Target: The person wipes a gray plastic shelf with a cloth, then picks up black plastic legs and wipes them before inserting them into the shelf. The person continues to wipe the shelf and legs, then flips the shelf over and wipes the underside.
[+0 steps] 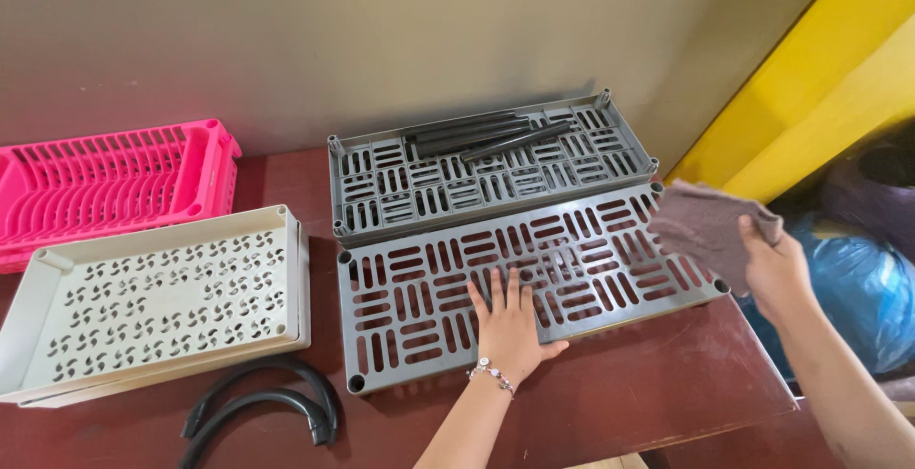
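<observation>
My left hand (508,321) lies flat, fingers spread, on the near grey slotted plastic shelf panel (419,288) on the dark red table. A bead bracelet is on that wrist. My right hand (777,269) holds a brownish-grey cloth (705,226) in the air above the right end of that panel. A second grey slotted panel (448,183) lies just behind the first, with several dark grey tubes (477,135) resting on it.
A beige perforated tray (152,302) sits at the left and a pink dish rack (105,178) behind it. Two black curved pieces (262,402) lie near the front edge. A yellow wall (820,78) and a blue plastic bag (858,288) are at the right.
</observation>
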